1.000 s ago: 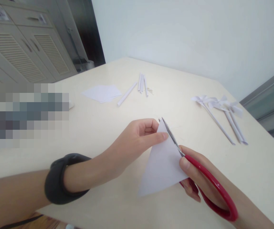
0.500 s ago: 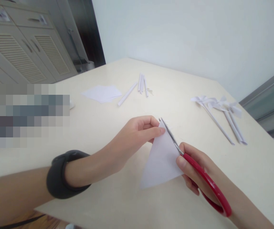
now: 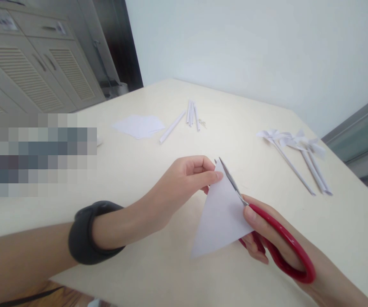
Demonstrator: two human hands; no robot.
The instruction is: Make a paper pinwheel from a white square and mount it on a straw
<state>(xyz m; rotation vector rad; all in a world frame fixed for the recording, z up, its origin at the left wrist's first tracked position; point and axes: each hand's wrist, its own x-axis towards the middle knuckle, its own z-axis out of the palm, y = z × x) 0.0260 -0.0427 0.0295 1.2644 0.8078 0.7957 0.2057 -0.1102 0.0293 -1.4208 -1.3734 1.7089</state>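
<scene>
Our left hand (image 3: 184, 181) pinches the top corner of a folded white paper triangle (image 3: 220, 217), which slopes down toward our right hand (image 3: 267, 238). Our right hand grips the red scissors (image 3: 267, 232), whose blades lie along the paper's right edge, tips just beside the left fingertips (image 3: 217, 176).
</scene>
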